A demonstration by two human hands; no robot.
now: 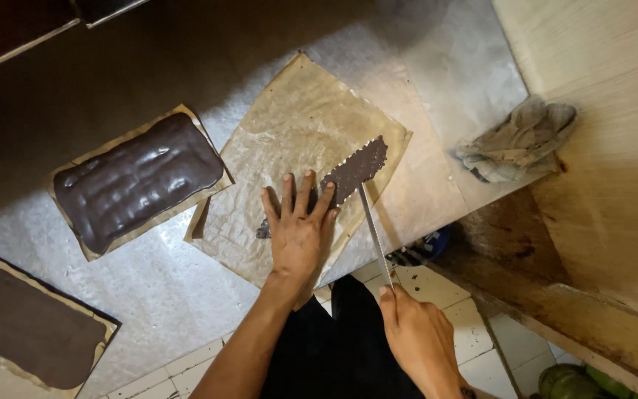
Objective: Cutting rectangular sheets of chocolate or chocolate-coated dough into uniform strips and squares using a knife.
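Note:
My left hand (300, 229) lies flat with fingers spread on a crumpled sheet of brown baking paper (297, 125) on the metal counter (164, 273). My right hand (419, 336) grips the handle end of a long palette knife (373, 225). Its serrated-edged blade (356, 170) is coated with dark chocolate and rests on the paper just right of my left fingers. A small chocolate smear (263, 230) sits beside my left thumb.
A glossy chocolate-covered slab (138, 181) on paper lies to the left. Another flat brown slab (23, 321) on paper sits at the lower left. A crumpled grey cloth (518, 140) lies at the right by a wooden surface (614, 177). White floor tiles (444, 288) show below.

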